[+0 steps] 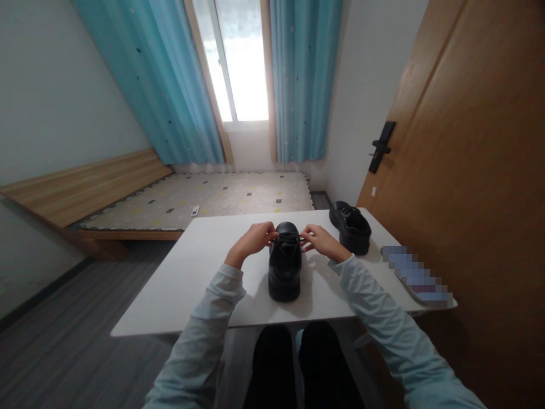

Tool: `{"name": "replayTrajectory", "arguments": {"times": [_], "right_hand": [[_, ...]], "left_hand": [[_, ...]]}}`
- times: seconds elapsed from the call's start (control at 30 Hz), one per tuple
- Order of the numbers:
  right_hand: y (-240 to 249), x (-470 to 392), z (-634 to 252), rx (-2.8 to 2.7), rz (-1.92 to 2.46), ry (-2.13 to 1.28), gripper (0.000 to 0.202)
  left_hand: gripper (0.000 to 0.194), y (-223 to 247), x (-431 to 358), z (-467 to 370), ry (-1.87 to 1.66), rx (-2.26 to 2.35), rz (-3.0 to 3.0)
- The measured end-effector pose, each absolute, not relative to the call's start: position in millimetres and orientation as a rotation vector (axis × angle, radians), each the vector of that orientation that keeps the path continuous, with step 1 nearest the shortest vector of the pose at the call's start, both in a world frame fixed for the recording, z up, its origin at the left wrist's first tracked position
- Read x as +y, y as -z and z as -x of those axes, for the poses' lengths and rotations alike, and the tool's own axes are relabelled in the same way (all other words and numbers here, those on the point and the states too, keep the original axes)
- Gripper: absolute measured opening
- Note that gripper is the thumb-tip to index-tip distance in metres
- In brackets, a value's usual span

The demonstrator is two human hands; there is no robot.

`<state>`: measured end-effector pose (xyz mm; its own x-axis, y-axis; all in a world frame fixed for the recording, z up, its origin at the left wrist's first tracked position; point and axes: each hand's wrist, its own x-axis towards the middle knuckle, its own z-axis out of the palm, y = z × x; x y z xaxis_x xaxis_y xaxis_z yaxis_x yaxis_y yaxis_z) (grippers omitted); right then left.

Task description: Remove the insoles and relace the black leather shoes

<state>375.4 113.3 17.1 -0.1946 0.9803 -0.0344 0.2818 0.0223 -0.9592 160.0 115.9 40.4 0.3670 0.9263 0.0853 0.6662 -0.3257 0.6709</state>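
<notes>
A black lace-up shoe (285,272) stands on the white table (204,272) in front of me, heel towards me and toe pointing away. My left hand (256,238) is at the left side of its lacing, fingers pinched on a shoelace. On the opposite side, my right hand (318,241) pinches the shoelace (289,237) too, thumb and forefinger together. The lace runs across the shoe between both hands. A second black shoe (353,227) rests at the table's far right, apart from my hands.
A blurred-out flat item (415,275) lies along the table's right edge. Beyond the table is a bed (225,193) with a small white remote (195,211) on it. A wooden door (468,170) stands close on the right. My legs (276,363) are under the near edge.
</notes>
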Motion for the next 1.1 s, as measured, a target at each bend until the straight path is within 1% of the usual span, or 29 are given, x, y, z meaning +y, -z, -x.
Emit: {"name": "replayTrajectory", "arguments": {"times": [0.1, 0.2, 0.37, 0.47, 0.6, 0.67, 0.7, 0.8, 0.87, 1.0, 1.1], "right_hand": [[-9, 110, -379, -1.435, 1.231, -1.313, 0.022], [-7, 109, -382, -1.349, 1.189, -1.347, 0.020], [-3, 106, -384, -1.322, 1.149, -1.348, 0.020], [0, 105, -386, -1.328, 1.127, -1.355, 0.023], [0, 108, -388, -1.411, 1.127, -1.353, 0.025], [-4, 110, -387, -1.505, 1.153, -1.247, 0.020], [-7, 111, -387, -1.567, 1.168, -1.144, 0.017], [-20, 112, -382, -1.789, 1.162, -0.727, 0.017], [-30, 111, -376, -1.937, 1.120, -0.523, 0.016], [-45, 109, -364, -2.213, 1.142, -0.333, 0.006], [-52, 110, -358, -2.334, 1.232, -0.290, 0.006]], "left_hand": [[0.016, -37, 114, -156, -0.688, 1.324, -1.943], [0.016, -32, 112, -149, -0.751, 1.261, -1.793], [0.025, -23, 115, -140, -0.820, 1.200, -1.659], [0.028, -20, 116, -141, -0.839, 1.190, -1.656], [0.020, -22, 116, -146, -0.750, 1.288, -1.858], [0.016, -26, 115, -150, -0.747, 1.356, -2.037], [0.017, -30, 113, -152, -0.784, 1.387, -2.123], [0.023, -43, 108, -160, -0.893, 1.413, -2.324], [0.021, -52, 105, -165, -0.838, 1.368, -2.416], [0.016, -63, 104, -177, -0.598, 1.360, -2.562], [0.014, -66, 104, -183, -0.461, 1.454, -2.602]]}}
